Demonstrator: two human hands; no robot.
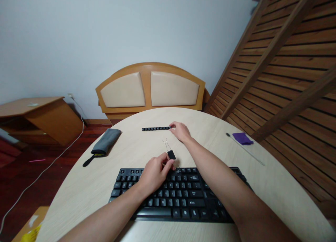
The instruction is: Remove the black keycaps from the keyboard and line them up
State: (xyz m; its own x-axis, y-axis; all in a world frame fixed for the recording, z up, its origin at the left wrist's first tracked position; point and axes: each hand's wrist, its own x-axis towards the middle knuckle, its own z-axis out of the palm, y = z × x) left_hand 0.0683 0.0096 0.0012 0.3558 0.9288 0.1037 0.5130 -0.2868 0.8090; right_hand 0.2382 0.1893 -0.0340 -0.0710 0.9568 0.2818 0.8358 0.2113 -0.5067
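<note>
pale round surface (215, 147) below: left fingers (168, 165) hold a wire keycap puller (171, 154); right fingers (175, 124) pinch the end of a black keycap row (154, 129) stretching left from them. a sideways nudge could skew it; prongs (168, 145) beyond the left fingers, if swung, could scatter it.

Diffuse, moderate light, direction unclear: wall (136, 28) beyond the table (210, 140) pale, floor (49, 180) left of it dark. Wide-angle stretch slants wooden slats (309, 61) right of the table. Keyboard (194, 202) upon it: small legends soft.
</note>
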